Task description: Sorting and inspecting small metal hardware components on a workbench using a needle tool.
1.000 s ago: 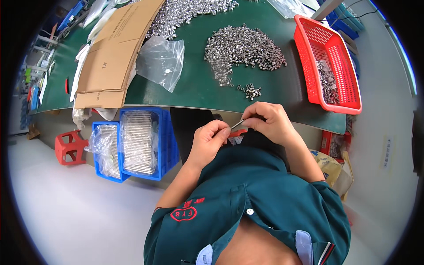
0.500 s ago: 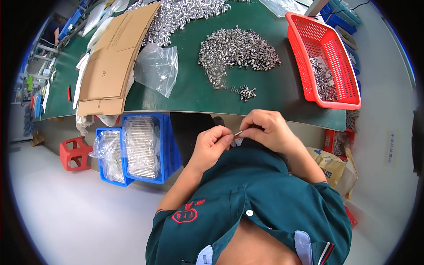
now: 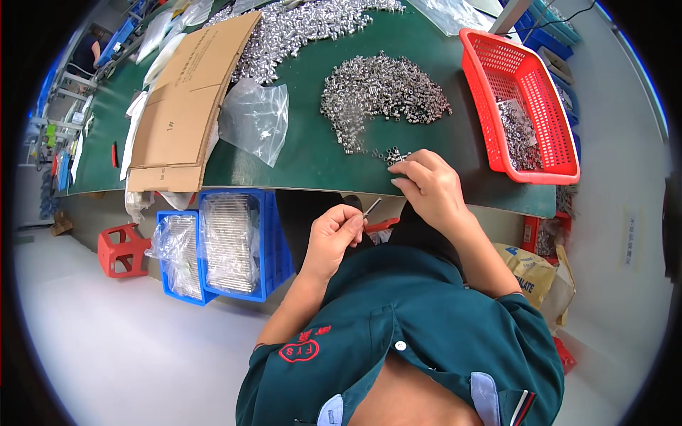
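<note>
- Fingers first: on the left hand [image 3: 334,236], thumb and index are pinched on a thin metal rod [image 3: 374,206], its far end poking up and to the right.
- That left hand sits just off the near table [image 3: 305,172] edge, kinda curled, forearm slanting up and inward.
- Right hand [image 3: 435,190] is over the edge, back of the hand up, forearm leaning in from the lower right.
- Its thumb and index tips have a narrow gap, right beside a little cluster of metal rings [image 3: 392,154]. Can't tell from my feed if they've got one.
- Beyond that I see the big ring pile [image 3: 383,92], with a red basket [image 3: 486,106] off to the right.
</note>
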Motion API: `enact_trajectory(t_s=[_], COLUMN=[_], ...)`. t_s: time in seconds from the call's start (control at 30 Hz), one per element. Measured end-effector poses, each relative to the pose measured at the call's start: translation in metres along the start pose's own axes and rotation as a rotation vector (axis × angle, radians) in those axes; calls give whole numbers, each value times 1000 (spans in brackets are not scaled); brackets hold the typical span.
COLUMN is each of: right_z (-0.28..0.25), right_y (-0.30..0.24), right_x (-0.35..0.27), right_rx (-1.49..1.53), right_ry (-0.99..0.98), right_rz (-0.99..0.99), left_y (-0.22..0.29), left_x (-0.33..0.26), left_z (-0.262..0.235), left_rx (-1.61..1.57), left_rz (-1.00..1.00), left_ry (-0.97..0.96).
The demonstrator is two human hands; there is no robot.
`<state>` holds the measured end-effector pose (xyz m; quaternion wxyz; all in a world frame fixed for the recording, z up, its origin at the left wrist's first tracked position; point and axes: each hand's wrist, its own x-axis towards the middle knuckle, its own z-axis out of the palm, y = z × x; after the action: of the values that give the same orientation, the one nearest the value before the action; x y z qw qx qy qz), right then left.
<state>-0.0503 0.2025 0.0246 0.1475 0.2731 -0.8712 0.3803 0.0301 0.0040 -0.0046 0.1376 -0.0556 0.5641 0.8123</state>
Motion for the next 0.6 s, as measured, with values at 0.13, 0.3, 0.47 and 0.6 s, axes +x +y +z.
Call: enact_trajectory(t_s=[0.13, 0.3, 0.47, 0.6], right_z=[11, 14, 13, 10], right_y=[2, 4, 2, 2], right_x=[3, 5, 7, 9], right_rx=[-138, -178, -151, -188], right_ry=[19, -6, -40, -60], right_rz=[-35, -4, -28, -75], left_y=[-3, -2, -2, -2], left_x=[-2, -2, -1, 1], left_z=[-2, -5, -6, -5], left_rx=[-24, 1, -10, 5], left_rz=[-11, -7, -15, -8], left_ry=[17, 28, 24, 31])
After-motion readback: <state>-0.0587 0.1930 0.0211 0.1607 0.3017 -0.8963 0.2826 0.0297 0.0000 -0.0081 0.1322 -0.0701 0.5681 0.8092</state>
